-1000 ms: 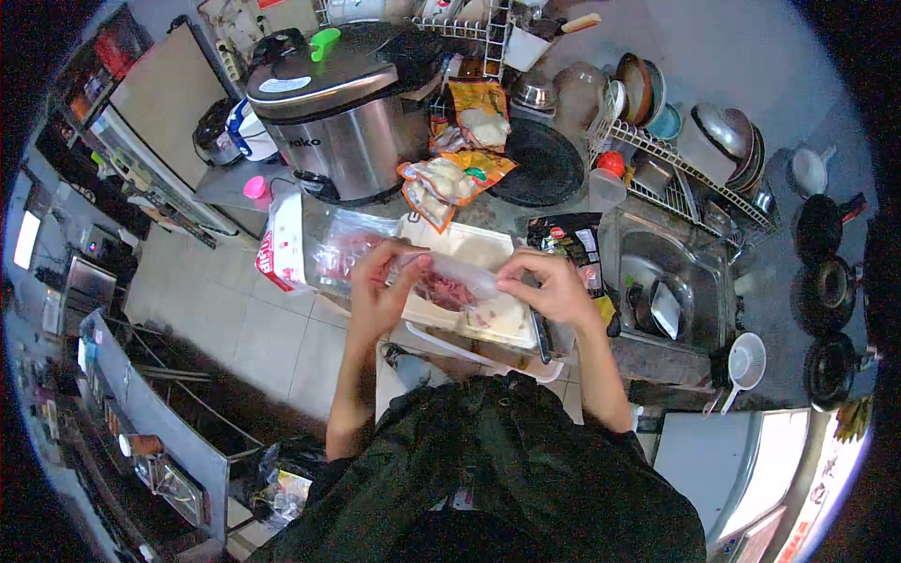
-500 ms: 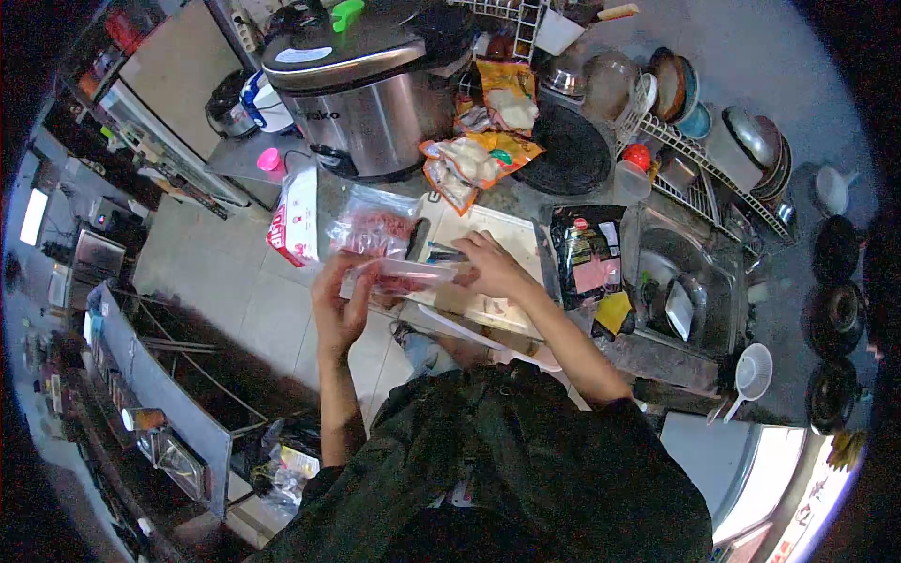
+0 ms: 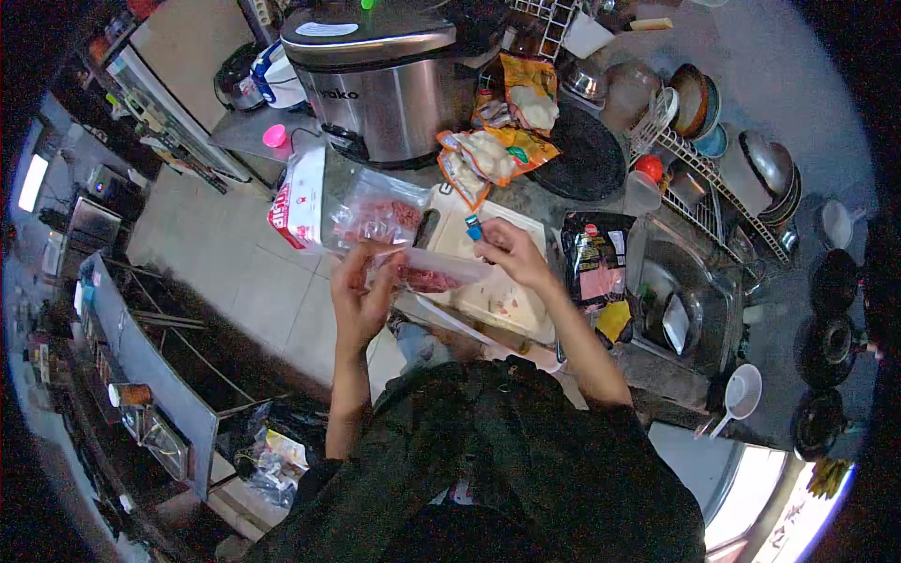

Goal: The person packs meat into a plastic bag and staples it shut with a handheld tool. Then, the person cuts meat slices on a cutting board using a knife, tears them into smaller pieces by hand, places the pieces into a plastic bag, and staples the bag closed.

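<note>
Gripping the left end of a clear meat bag (image 3: 435, 279), the left hand (image 3: 360, 297) holds its long axis rightward, over the cutting board (image 3: 522, 317), toward the right hand (image 3: 514, 255), which pinches a small blue object (image 3: 474, 228) near the bag's right end.

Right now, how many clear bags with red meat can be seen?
2: one bag held in the left hand, another bag lying beside the red-and-white box. More may be hidden underneath.
</note>
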The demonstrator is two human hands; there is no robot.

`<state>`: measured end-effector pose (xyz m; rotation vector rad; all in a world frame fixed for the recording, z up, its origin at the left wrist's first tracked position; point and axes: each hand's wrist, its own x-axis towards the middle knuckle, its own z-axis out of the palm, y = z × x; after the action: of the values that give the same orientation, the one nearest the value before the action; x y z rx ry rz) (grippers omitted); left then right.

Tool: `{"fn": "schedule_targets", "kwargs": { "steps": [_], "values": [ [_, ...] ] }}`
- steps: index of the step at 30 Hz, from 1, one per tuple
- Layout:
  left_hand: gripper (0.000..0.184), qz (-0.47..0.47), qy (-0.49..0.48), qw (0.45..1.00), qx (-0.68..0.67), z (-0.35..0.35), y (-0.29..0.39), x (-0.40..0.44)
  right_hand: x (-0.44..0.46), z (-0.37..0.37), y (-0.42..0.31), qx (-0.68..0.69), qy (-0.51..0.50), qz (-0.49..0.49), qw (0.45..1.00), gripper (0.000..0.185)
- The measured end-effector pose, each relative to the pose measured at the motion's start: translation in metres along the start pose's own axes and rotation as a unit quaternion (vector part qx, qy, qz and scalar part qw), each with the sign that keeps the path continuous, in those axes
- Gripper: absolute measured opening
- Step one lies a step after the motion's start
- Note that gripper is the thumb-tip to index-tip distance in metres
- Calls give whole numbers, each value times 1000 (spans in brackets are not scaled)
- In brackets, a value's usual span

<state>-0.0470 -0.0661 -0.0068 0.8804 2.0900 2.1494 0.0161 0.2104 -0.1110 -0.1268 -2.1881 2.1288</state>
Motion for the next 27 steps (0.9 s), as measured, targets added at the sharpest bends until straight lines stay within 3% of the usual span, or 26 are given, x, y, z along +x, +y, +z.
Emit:
{"fn": "schedule_targets", "kwargs": {
  "steps": [3, 4, 7, 13, 18, 27],
  "values": [
    [10, -4, -12, 999, 46, 5, -1, 2, -28, -20, -60, -81, -15, -106, 991, 33],
    [11, 68, -32, 994, 79, 8, -5, 8, -36, -28, -77, -139, -27, -90, 986, 37],
    [11, 50, -34, 997, 51, 25, 9, 9, -59, -33, -126, -226, -47, -151, 961, 39],
    [12, 94, -79, 987, 106, 42, 7, 11, -79, -35, -157, -415, -83, -143, 895, 45],
    [12, 129, -117, 978, 117, 57, 19, 8, -87, -35, -172, -460, -111, -113, 874, 47],
    [10, 98, -120, 979, 131, 68, 23, 2, -94, -32, -174, -506, -137, -105, 845, 47]
  ]
}}
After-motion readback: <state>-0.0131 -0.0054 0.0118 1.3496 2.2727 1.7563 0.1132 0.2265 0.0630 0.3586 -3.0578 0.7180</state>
